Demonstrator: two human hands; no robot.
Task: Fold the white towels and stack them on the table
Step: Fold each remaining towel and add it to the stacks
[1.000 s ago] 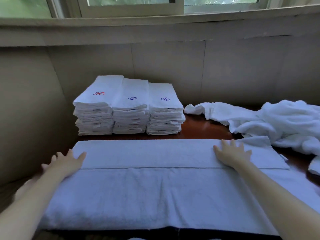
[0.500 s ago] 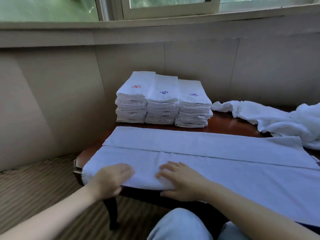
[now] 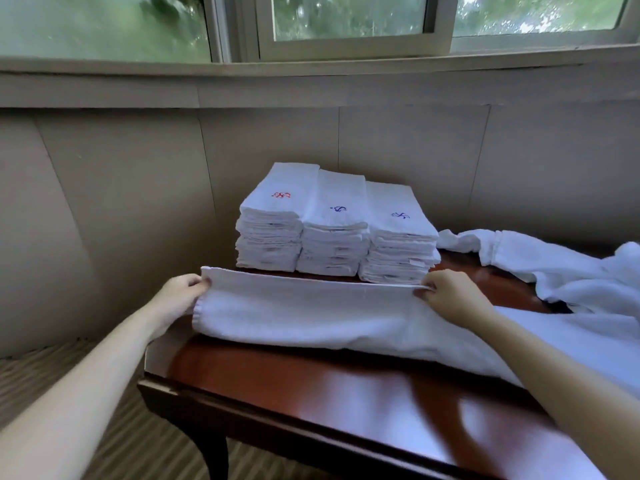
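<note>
L grip (image 3: 180,294) & R grip (image 3: 450,293) both pinch towel (image 3: 304,318) edge; stacks (image 3: 334,233) just beyond. Uneven pull could skew fold or bump stacks.

Dark wooden table (image 3: 311,386) under white towels (image 3: 332,220)

I hold the white towel (image 3: 304,315) by its far edge: my left hand (image 3: 180,294) pinches the left corner, my right hand (image 3: 450,292) pinches further right. Behind it, three stacks of folded towels (image 3: 334,230) stand on the dark wooden surface (image 3: 311,386). Unfolded towels (image 3: 561,268) lie at right.
</note>
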